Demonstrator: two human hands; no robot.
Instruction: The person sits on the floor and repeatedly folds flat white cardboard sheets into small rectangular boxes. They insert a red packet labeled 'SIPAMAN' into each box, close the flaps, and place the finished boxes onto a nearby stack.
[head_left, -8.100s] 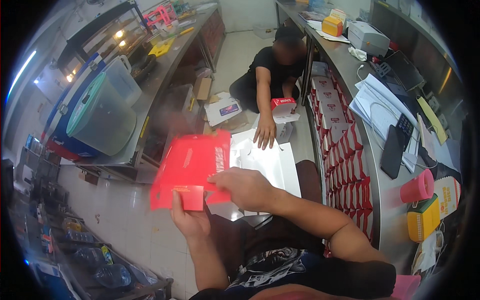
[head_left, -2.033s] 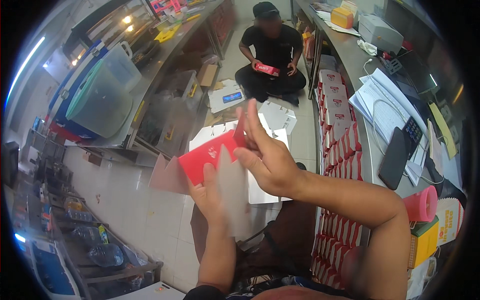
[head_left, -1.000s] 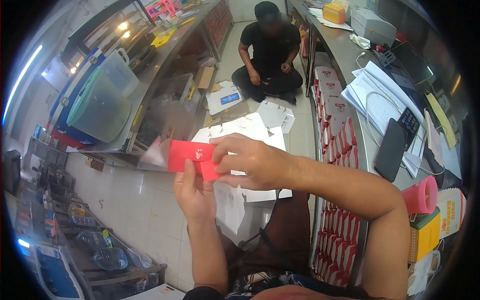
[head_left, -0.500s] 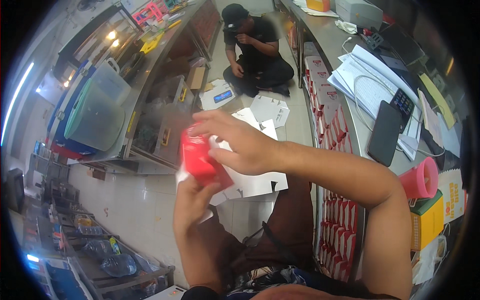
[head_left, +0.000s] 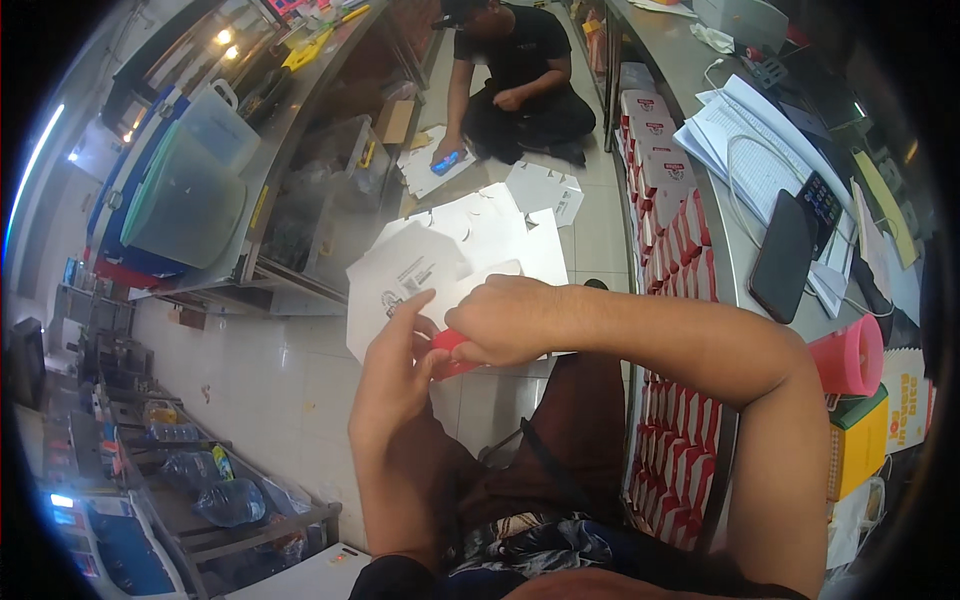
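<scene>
Trousers (head_left: 585,420) of dark brown covered our lap, and just above them both our hands met on a folded red carton (head_left: 450,340), of which only a small part showed between them. Our left hand (head_left: 395,362) was half curled, its thumb pressed to the carton and its forefinger raised; our right hand (head_left: 503,320) was curled tightly over the carton's other side, its fingers bent and partly hidden. Just beyond our left hand a white panel (head_left: 408,270) with dark printing stood out; whether it was joined to the carton we could not tell. Past our knees we saw white sheets (head_left: 490,220) with notched edges, spread in a loose overlapping pile. At the near end of the right bench (head_left: 672,70) a pink cup (head_left: 838,360) stood beside a yellow box (head_left: 862,450); a black phone (head_left: 783,258) lay near the bench's aisle edge, with papers (head_left: 745,125) farther up. Under that bench we saw red-and-white boxes (head_left: 680,440) stacked in rows. By the near corner of the left bench (head_left: 272,140) stood a clear tub (head_left: 190,205). Farther off, between the benches, a co-worker (head_left: 515,45) in black sat on the tiled floor (head_left: 290,390), one hand at a lit phone (head_left: 448,163) over a white card (head_left: 425,178).
</scene>
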